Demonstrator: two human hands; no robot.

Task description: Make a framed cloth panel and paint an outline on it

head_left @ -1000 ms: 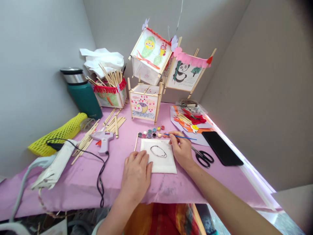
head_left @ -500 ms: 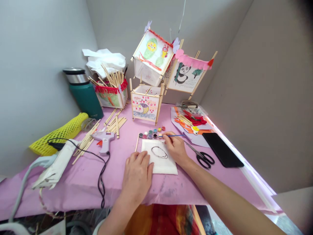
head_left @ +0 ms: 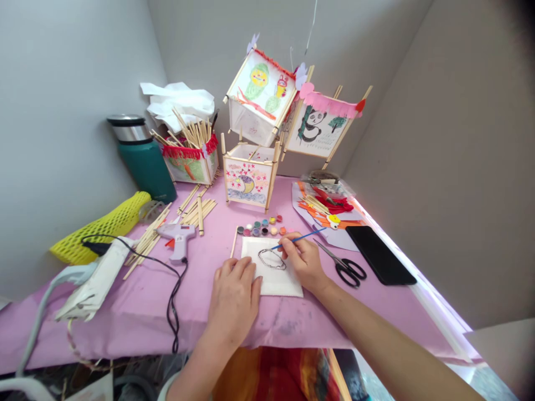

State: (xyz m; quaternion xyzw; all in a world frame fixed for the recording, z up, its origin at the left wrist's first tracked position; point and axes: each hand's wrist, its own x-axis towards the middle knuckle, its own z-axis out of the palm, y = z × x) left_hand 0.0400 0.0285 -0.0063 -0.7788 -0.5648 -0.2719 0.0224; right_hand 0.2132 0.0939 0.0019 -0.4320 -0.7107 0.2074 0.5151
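A white sheet (head_left: 276,284) lies on the pink-covered table, bearing a dark, roughly oval outline. My left hand (head_left: 236,289) rests flat on its left side, fingers stretched out. Between the fingers of my right hand (head_left: 304,262) is a thin blue paintbrush (head_left: 301,238), its tip at the upper edge of the oval. Just beyond the sheet stand several small paint pots (head_left: 264,231) in different colours. A thin wooden stick (head_left: 234,241) lies left of the sheet, close to my left fingertips.
Black-handled scissors (head_left: 349,271) and a dark phone (head_left: 380,255) lie to the right. On the left are a glue gun (head_left: 180,239) with its cord, a power strip (head_left: 94,278), wooden sticks (head_left: 146,240) and a green bottle (head_left: 146,167). Decorated paper lanterns (head_left: 249,184) stand at the back.
My right hand has brought the brush from the paint pots back down to the sheet, so its tip now meets the drawn outline. My left hand stays in place.
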